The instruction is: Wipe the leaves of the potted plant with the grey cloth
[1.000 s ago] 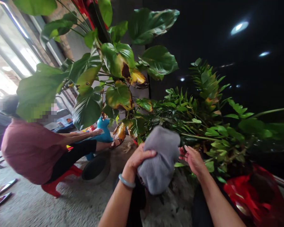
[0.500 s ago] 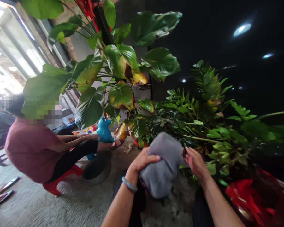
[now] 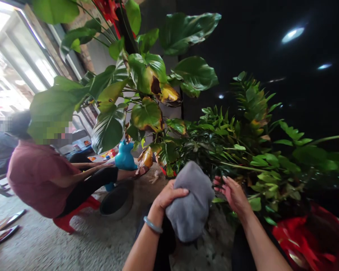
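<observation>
A soft grey fabric piece [image 3: 190, 203], plush-looking and bunched into a rounded shape, hangs over my lap in the middle of the head view. My left hand [image 3: 169, 195] is closed on its left side, the thumb lying across the front and the other fingers hidden behind. To its right, my right hand [image 3: 231, 191] is held a small gap away from the fabric, fingers apart and slightly bent, with nothing visibly gripped. A pale bangle [image 3: 153, 225] circles my left wrist. What is under or inside the fabric is hidden.
Leafy plants [image 3: 228, 139] crowd just beyond my hands, under a large-leaved plant [image 3: 147, 75]. At left, a person in a pink shirt [image 3: 39, 177] sits on a red stool [image 3: 73, 214] near a dark basin [image 3: 117, 201] and a blue animal figure [image 3: 125, 156]. Red wrapping [image 3: 302, 241] lies at lower right.
The grey fabric has turned slightly and shifted a little left and down in my left hand. My right hand's fingers have spread, and it remains beside the fabric.
</observation>
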Demonstrator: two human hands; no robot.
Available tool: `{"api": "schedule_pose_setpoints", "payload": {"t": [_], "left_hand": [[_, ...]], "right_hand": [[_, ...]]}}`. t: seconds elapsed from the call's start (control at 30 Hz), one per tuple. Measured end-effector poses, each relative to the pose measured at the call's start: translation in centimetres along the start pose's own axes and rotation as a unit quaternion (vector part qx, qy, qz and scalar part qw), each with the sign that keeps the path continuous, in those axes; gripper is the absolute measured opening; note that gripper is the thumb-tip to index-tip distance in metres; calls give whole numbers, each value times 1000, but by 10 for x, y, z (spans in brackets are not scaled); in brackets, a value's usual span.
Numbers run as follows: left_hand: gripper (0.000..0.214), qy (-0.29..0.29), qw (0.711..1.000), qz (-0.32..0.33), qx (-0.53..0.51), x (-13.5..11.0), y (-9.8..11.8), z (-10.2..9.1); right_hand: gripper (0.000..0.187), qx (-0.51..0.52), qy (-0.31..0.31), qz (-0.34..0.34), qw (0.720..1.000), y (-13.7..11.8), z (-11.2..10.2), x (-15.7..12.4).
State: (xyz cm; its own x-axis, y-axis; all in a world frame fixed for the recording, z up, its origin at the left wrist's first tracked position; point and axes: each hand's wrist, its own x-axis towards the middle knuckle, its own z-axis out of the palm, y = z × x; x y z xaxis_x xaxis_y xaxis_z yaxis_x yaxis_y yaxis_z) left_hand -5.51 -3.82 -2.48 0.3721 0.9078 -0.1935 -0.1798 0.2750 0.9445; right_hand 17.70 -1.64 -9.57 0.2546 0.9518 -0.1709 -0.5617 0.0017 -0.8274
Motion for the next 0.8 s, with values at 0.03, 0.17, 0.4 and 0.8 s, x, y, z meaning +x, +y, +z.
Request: {"api": "schedule_pose_setpoints", "payload": {"t": [0.03,0.17,0.4,0.8], "left_hand": [[54,18,998,39,-36,2,13,0],[52,108,975,147,-125,30,50,-1],[39,49,999,-19,5,20,-15,-5],[38,181,974,99,-95,52,22,-14]], "right_hand": [[36,3,1,-1,1000,0,0,0],[40,9,10,-5,1000,-1,4,0],[39,3,26,13,1000,-2,3,-1],[40,10,23,7,1000,0,8,-2]]}}
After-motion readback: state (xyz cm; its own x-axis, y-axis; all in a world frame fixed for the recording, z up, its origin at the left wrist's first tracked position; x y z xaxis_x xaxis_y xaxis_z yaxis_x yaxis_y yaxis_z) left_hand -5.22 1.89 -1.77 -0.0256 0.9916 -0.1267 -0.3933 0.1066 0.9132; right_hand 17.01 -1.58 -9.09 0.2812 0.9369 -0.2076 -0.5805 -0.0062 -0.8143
